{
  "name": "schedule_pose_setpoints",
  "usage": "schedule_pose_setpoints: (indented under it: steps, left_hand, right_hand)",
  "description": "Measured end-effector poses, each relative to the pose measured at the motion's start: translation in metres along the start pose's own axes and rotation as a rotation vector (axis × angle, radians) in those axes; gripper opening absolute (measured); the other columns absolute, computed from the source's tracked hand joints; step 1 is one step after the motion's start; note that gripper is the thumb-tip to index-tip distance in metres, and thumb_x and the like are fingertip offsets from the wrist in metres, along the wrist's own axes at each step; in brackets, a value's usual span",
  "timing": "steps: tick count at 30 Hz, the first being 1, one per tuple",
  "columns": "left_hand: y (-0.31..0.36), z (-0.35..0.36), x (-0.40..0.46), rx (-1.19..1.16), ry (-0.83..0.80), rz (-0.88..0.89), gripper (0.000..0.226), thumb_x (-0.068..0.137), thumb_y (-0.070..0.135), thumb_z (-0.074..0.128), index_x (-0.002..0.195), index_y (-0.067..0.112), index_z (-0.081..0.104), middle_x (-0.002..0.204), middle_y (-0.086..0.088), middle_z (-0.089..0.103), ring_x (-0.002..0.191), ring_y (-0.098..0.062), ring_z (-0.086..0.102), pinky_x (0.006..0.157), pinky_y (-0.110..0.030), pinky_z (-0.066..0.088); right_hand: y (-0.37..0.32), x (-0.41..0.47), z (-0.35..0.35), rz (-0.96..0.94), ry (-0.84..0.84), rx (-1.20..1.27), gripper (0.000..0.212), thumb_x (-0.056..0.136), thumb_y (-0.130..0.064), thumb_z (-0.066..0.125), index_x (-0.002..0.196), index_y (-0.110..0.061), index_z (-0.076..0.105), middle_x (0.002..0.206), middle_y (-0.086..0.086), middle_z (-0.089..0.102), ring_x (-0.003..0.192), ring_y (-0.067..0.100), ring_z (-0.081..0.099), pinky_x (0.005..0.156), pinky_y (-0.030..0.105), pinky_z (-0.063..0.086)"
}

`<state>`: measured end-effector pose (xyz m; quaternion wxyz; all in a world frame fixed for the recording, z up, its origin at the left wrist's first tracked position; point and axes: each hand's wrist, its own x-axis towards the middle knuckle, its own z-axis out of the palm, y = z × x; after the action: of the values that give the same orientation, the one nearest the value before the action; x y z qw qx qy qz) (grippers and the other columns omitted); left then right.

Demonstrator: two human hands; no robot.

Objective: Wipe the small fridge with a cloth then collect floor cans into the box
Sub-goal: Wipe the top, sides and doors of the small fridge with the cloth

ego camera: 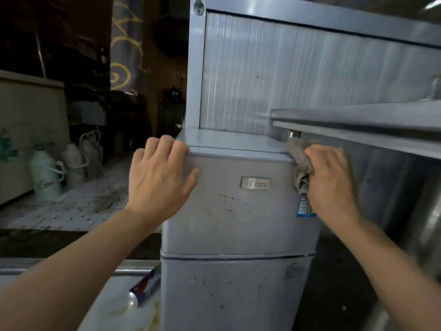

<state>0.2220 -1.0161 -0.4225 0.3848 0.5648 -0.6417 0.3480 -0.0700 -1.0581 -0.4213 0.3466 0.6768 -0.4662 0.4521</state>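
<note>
Fridge (pixel 238 211) stands in the middle of the view, small and grey, with an upper door and a lower door, a small metal badge (pixel 255 182) on the upper door and dark specks across both. Its flat top sits just below a ribbed white panel (pixel 286 80) in a pale metal frame behind it.

Left hand (pixel 160 177) rests on the fridge's upper left corner: the fingers are bent over the top edge and the thumb lies flat against the front of the upper door. It holds nothing loose.

Right hand (pixel 330 180) is at the upper right corner, its fingers curled around a crumpled beige cloth (pixel 301 161). The cloth is pressed against the fridge's right edge, with one bunch reaching the top corner and another fold hanging down the side. Below the hand, a blue sticker (pixel 304 207) shows on the door's right edge, partly covered by the cloth.

A steel table (pixel 358 123) juts in from the right, its edge just above the cloth. At the lower left, beside the fridge, lies a flattened blue and white packet (pixel 145 286) on a pale, stained surface. Further back on the left, several pale flasks (pixel 46 175) stand on a speckled floor (pixel 83 206), near a large pale cabinet (pixel 23 127). The background there is dark and hard to read.
</note>
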Motion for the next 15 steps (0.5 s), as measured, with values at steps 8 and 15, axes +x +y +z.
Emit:
schedule_pose_setpoints:
  steps: [8, 15]
  left_hand:
    - [0.011, 0.001, -0.006, 0.033, -0.031, -0.066, 0.039, 0.081, 0.029, 0.063, 0.113, 0.009, 0.051, 0.111, -0.013, 0.053, 0.104, -0.034, 0.046, 0.089, -0.050, 0.037]
    - [0.045, 0.010, -0.003, -0.029, -0.003, -0.003, 0.045, 0.074, 0.015, 0.049, 0.118, 0.009, 0.054, 0.119, -0.011, 0.056, 0.113, -0.031, 0.042, 0.103, -0.055, 0.027]
  right_hand:
    - [0.007, -0.055, 0.016, 0.353, 0.111, 0.162, 0.045, 0.088, -0.006, 0.055, 0.131, 0.004, 0.044, 0.143, 0.022, 0.035, 0.132, 0.034, 0.038, 0.106, 0.047, 0.040]
    - [0.017, -0.013, 0.021, 0.330, 0.111, 0.263, 0.054, 0.091, -0.003, 0.043, 0.142, 0.002, 0.028, 0.145, 0.024, 0.029, 0.128, 0.040, 0.033, 0.109, 0.039, 0.027]
